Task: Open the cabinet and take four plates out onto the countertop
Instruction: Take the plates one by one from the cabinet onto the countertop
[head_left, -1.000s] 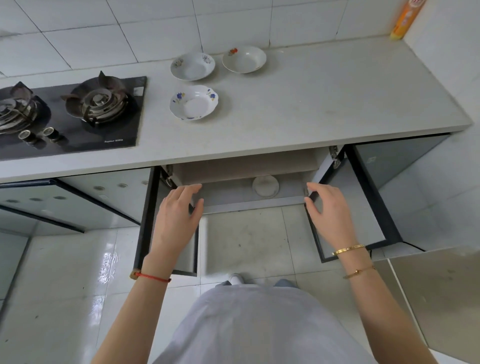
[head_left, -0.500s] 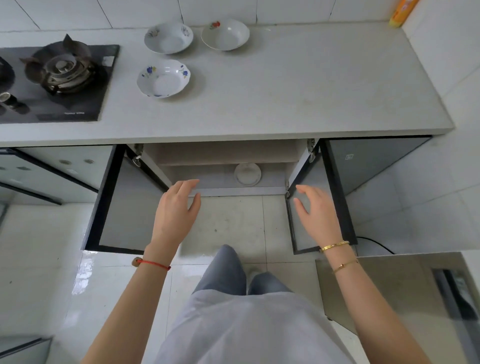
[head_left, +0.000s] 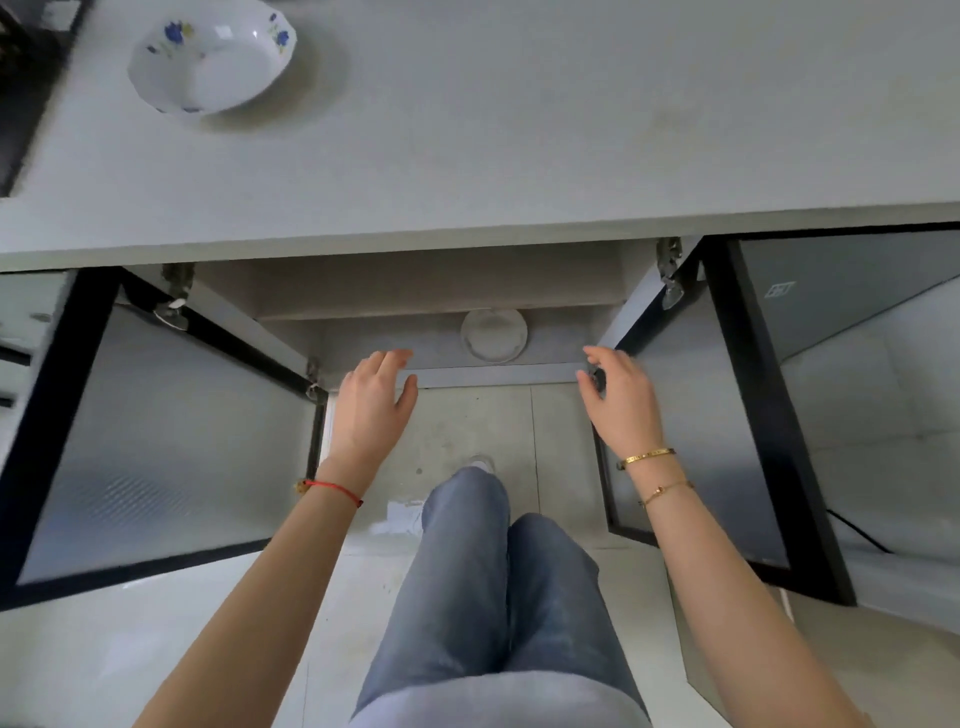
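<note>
The cabinet under the countertop (head_left: 519, 145) stands open, its left door (head_left: 156, 441) and right door (head_left: 727, 415) swung wide. A white plate (head_left: 493, 334) lies on the cabinet floor, just behind the front sill. My left hand (head_left: 371, 405) hovers in front of the sill, left of the plate, fingers apart and holding nothing. My right hand (head_left: 621, 397) is at the opening's right side, near the right door's inner edge, fingers spread and empty. A white plate with blue flowers (head_left: 213, 54) sits on the countertop at the upper left.
A black stove edge (head_left: 21, 93) shows at the far left of the countertop. My legs in blue jeans (head_left: 498, 571) stand on the tiled floor (head_left: 467, 431) between the two open doors. Another frosted glass cabinet door (head_left: 841, 280) is at the right.
The view has dropped closer to the cabinet, so two plates at the back of the countertop have left the frame. Both hands have moved forward toward the opening, still empty.
</note>
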